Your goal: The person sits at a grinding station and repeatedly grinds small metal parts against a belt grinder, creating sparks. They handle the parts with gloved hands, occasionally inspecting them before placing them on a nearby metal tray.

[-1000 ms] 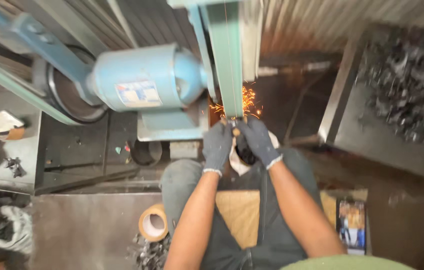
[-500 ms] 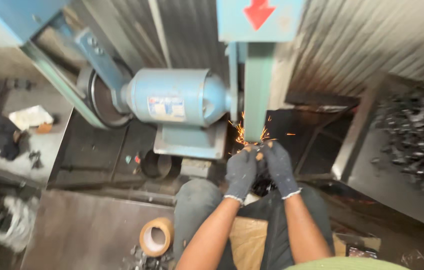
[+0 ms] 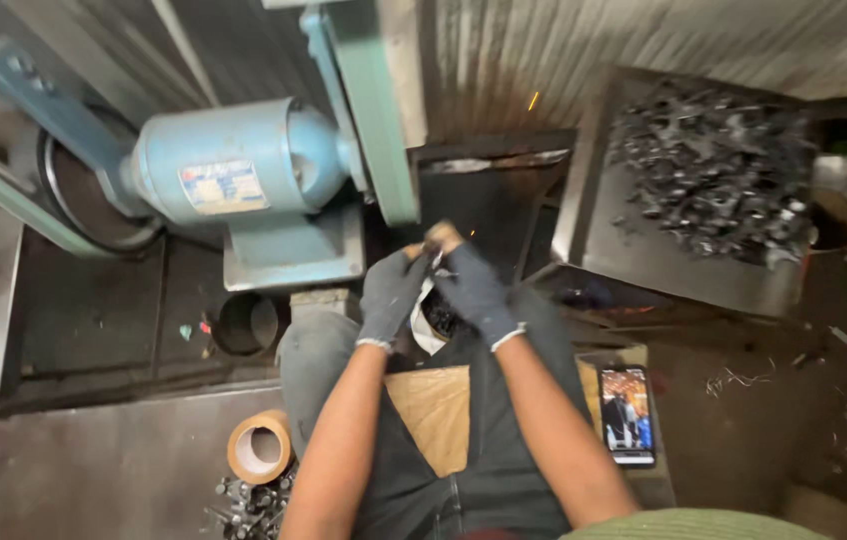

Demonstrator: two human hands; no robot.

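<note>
Both gloved hands have drawn back a little from the green belt guard since half a second ago, and the shower of sparks at their fingertips has nearly gone; only a speck or two glows now, so the piece seems to be off the belt for the moment. Nearest, a tan board lies across the lap, a phone with a lit screen rests just beside the right thigh, and a roll of brown tape sits by the left knee above a heap of small metal bits. The left hand and the right hand meet fingertip to fingertip, both closed around a small metal piece held just in front of the belt guard; blur and the gloves hide its shape, and how each finger grips it cannot be made out. Something white shows under the wrists, mostly covered. Farther off, the blue motor sits left of the guard, whose top is cut off by the frame edge. To the right, a dark metal tray holds a pile of black metal parts, too tangled to tell apart.
</note>
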